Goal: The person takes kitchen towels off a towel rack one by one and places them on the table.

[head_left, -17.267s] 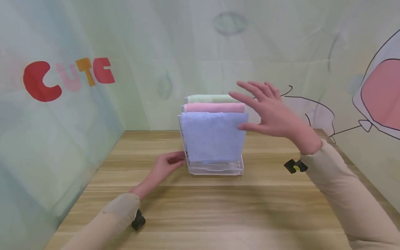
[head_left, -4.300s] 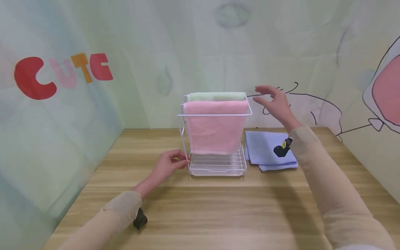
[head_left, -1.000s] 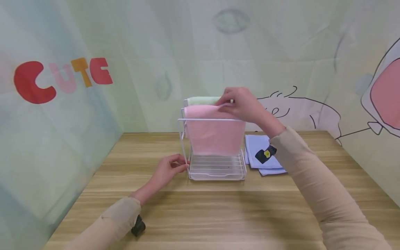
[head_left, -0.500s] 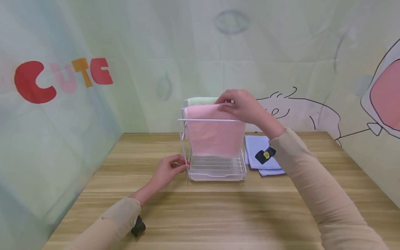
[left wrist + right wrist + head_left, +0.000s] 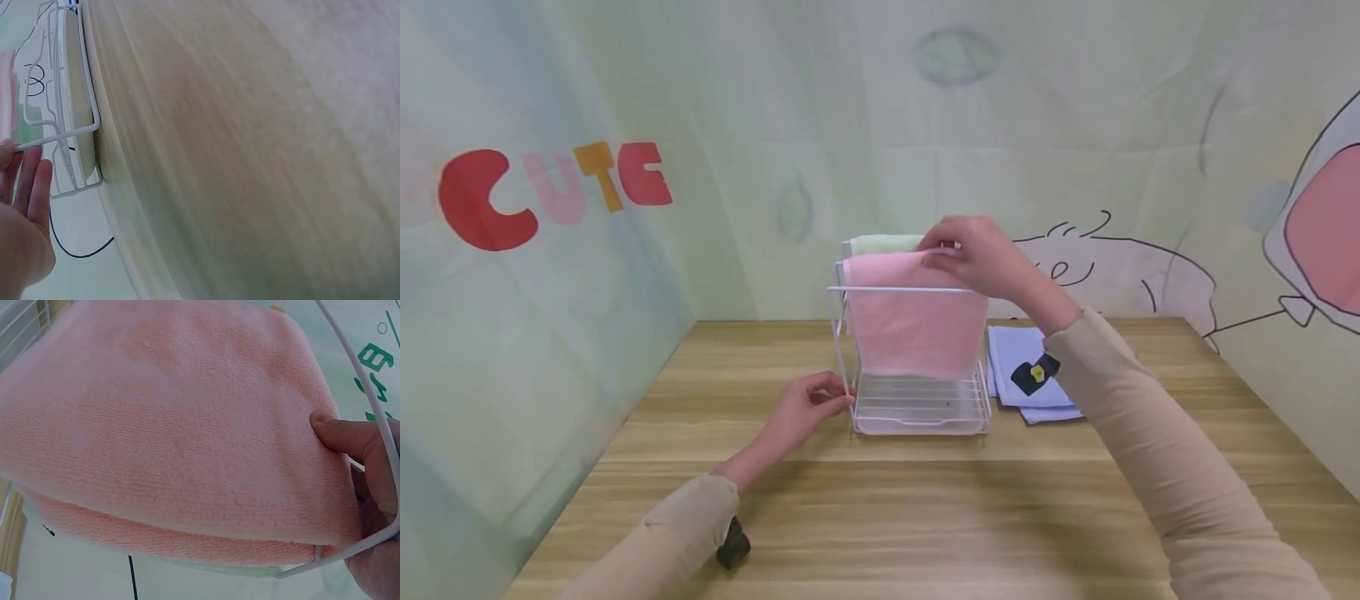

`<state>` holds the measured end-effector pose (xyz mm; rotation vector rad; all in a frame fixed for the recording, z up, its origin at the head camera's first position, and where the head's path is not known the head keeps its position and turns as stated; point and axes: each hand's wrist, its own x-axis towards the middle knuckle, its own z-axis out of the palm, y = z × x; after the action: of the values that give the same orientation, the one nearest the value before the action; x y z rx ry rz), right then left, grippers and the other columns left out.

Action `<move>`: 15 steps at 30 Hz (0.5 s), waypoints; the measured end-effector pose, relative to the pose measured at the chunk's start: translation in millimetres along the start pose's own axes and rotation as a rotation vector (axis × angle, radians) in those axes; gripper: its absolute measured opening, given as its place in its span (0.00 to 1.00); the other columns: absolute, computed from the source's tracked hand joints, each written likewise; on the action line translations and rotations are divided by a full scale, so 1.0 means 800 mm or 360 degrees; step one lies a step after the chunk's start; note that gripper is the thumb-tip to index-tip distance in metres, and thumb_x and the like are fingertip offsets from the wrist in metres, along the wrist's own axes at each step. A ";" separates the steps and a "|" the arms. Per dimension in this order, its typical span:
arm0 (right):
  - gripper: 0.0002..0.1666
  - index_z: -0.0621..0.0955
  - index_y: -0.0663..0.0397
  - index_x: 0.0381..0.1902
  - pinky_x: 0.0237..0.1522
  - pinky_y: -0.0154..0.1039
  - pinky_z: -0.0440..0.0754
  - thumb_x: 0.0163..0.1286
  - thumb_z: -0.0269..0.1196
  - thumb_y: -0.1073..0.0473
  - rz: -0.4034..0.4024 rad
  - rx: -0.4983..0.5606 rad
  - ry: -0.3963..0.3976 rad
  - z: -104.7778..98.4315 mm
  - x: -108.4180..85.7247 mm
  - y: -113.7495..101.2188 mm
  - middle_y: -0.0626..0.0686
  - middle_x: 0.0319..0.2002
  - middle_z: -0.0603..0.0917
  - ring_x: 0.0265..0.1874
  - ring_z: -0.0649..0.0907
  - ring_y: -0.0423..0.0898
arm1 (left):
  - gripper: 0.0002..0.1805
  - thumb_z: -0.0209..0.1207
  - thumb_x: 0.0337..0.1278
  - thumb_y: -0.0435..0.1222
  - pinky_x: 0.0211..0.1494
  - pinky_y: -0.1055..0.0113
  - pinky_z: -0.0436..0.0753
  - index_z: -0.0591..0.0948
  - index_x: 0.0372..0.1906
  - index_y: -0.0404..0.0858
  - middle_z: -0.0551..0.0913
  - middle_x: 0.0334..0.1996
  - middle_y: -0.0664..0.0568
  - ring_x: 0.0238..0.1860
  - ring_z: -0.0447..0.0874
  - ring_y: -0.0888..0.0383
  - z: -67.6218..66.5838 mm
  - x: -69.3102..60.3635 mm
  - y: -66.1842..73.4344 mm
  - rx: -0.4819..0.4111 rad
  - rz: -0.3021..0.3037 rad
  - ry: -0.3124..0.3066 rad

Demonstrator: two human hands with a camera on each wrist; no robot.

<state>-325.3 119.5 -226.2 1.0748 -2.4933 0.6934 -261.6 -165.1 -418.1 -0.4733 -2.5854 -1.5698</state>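
Observation:
A white wire towel rack (image 5: 904, 289) stands on the table, its front bar bare. Over the bar behind hangs a folded pink towel (image 5: 917, 337). My right hand (image 5: 983, 257) pinches the towel's top right edge, the thumb on the near side; the right wrist view shows the thumb pressed on the pink cloth (image 5: 187, 425). Further back, a pale green towel (image 5: 880, 243) is draped over the rear bar, partly hidden. Low at the rack's left side, my left hand (image 5: 801, 408) pinches the upright wire, as the left wrist view also shows on the frame (image 5: 62, 135).
To the right of the rack a folded blue towel (image 5: 1018, 362) lies on the wooden table (image 5: 880, 508), partly covered by the right wrist's camera (image 5: 1033, 375). A printed cloth backdrop (image 5: 760, 150) encloses the back and sides.
The blue towel went from the front bar to the table at right. My right hand, earlier apart from the towels, now grips the pink one. Over the last second, almost nothing moved.

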 end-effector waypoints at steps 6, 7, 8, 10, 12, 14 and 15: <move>0.09 0.86 0.57 0.44 0.48 0.43 0.83 0.67 0.66 0.61 -0.0013 -0.0005 -0.0006 0.002 0.002 0.001 0.54 0.39 0.88 0.39 0.83 0.47 | 0.05 0.66 0.57 0.30 0.40 0.71 0.88 0.84 0.37 0.33 0.88 0.39 0.39 0.38 0.89 0.41 0.000 0.000 -0.002 0.0000 0.0017 -0.0003; 0.09 0.86 0.57 0.44 0.48 0.43 0.83 0.67 0.66 0.61 -0.0009 -0.0001 -0.0008 0.002 0.002 0.001 0.54 0.39 0.88 0.39 0.83 0.47 | 0.05 0.66 0.57 0.30 0.40 0.71 0.88 0.84 0.37 0.33 0.88 0.39 0.39 0.38 0.89 0.41 0.001 0.000 -0.003 0.0002 0.0017 -0.0005; 0.09 0.86 0.57 0.44 0.48 0.43 0.83 0.67 0.66 0.61 0.0000 -0.0001 -0.0012 0.001 0.001 0.000 0.54 0.39 0.88 0.39 0.83 0.47 | 0.05 0.66 0.57 0.30 0.40 0.71 0.88 0.84 0.37 0.33 0.88 0.39 0.39 0.38 0.89 0.41 0.000 0.000 -0.003 0.0011 0.0025 -0.0007; 0.09 0.86 0.57 0.44 0.48 0.42 0.83 0.67 0.66 0.61 0.0008 0.0000 -0.0017 0.001 0.002 0.000 0.54 0.39 0.88 0.39 0.83 0.47 | 0.04 0.66 0.57 0.30 0.39 0.71 0.88 0.84 0.37 0.33 0.88 0.39 0.39 0.38 0.89 0.41 0.000 0.000 -0.004 0.0013 0.0016 -0.0006; 0.09 0.86 0.56 0.44 0.48 0.42 0.82 0.67 0.66 0.61 0.0012 -0.0010 -0.0025 0.001 0.003 0.000 0.54 0.39 0.88 0.39 0.82 0.47 | 0.04 0.66 0.57 0.30 0.39 0.72 0.88 0.84 0.37 0.33 0.88 0.39 0.40 0.38 0.89 0.41 0.001 0.000 -0.004 0.0014 0.0010 -0.0008; 0.09 0.86 0.56 0.44 0.48 0.42 0.82 0.67 0.66 0.61 0.0012 -0.0023 -0.0034 0.000 0.004 -0.001 0.54 0.39 0.88 0.39 0.82 0.47 | 0.04 0.66 0.58 0.30 0.40 0.72 0.88 0.84 0.37 0.34 0.88 0.40 0.40 0.39 0.89 0.41 0.001 0.000 -0.004 0.0007 -0.0001 -0.0011; 0.09 0.86 0.56 0.44 0.48 0.41 0.82 0.67 0.66 0.61 0.0007 -0.0026 -0.0036 0.000 0.005 -0.001 0.54 0.39 0.88 0.39 0.82 0.48 | 0.04 0.66 0.58 0.30 0.40 0.72 0.88 0.84 0.37 0.34 0.88 0.40 0.40 0.39 0.89 0.41 0.001 0.001 -0.004 -0.0002 -0.0006 -0.0011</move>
<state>-327.3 116.9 -224.4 1.0776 -2.5169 0.6643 -262.9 -165.5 -421.1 -0.4754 -2.5920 -1.5735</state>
